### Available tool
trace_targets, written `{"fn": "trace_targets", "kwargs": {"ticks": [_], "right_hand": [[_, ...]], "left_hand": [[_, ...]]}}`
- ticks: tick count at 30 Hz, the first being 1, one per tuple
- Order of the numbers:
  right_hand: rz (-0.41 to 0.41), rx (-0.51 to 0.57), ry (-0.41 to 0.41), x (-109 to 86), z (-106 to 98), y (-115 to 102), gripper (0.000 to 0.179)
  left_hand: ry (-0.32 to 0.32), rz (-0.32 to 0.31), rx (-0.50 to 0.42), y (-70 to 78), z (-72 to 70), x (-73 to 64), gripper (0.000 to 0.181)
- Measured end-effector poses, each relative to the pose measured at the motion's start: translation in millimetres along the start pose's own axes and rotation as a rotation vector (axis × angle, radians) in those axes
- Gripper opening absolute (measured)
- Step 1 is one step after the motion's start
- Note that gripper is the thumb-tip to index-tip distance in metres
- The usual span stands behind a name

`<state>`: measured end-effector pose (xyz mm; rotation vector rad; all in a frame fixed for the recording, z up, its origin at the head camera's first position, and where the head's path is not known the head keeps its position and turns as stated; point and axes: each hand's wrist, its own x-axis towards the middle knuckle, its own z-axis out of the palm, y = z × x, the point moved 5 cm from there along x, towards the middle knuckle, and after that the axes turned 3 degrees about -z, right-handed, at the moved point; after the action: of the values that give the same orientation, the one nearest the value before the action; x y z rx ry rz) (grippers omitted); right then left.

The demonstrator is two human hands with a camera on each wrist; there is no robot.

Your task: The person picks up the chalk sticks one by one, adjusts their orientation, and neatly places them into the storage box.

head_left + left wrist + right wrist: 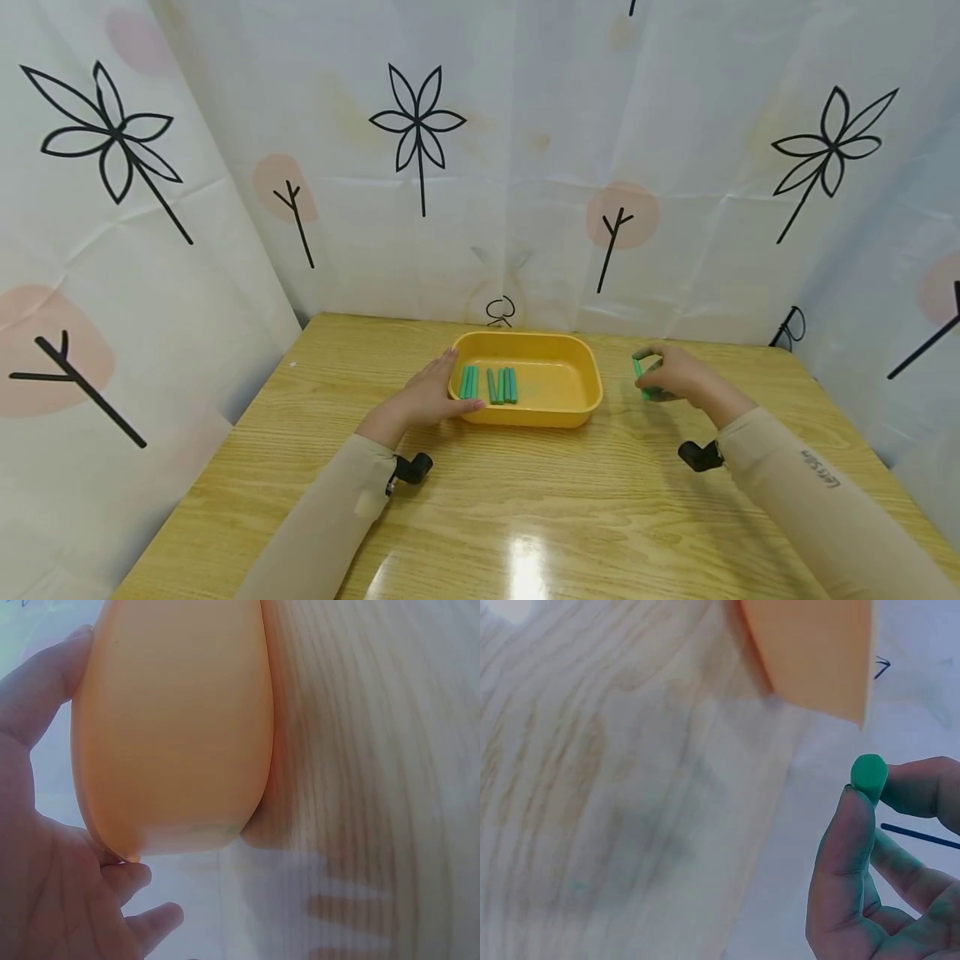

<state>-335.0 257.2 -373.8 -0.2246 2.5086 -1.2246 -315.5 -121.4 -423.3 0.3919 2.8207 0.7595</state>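
Observation:
A yellow plastic tray [555, 419] stands on the wooden table, with several green and blue-green chalk sticks [501, 387] lying side by side in its left half. My left hand [426, 395] holds the tray's left end, thumb at the front rim and fingers along the side. In the left wrist view, the tray's outer wall [176, 727] fills the middle, with fingertips right at the rim. To the right of the tray, my right hand [673, 372] pinches a green chalk stick [869, 774] between thumb and fingers. Green dust tints the fingers of that hand.
The wooden table [480, 492] extends in front of the tray and to both sides. Behind it hangs a white cloth [517, 150] printed with flowers and twigs, and more cloth closes off the left and right sides. Black wrist cameras [701, 456] sit on both sleeves.

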Motion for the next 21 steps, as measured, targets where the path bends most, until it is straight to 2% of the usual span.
{"fn": "trace_targets", "kwargs": {"ticks": [8, 21], "right_hand": [[-0.052, 0.032, -0.015, -5.6, -3, -27, 0.066], [-0.068, 0.05, -0.005, 0.1, 7, -66, 0.064]], "left_hand": [[0.003, -0.002, 0.002, -2.6, 1.5, 0.9, 0.116], [0.009, -0.001, 0.0, -3.7, 1.8, 0.8, 0.116]]}}
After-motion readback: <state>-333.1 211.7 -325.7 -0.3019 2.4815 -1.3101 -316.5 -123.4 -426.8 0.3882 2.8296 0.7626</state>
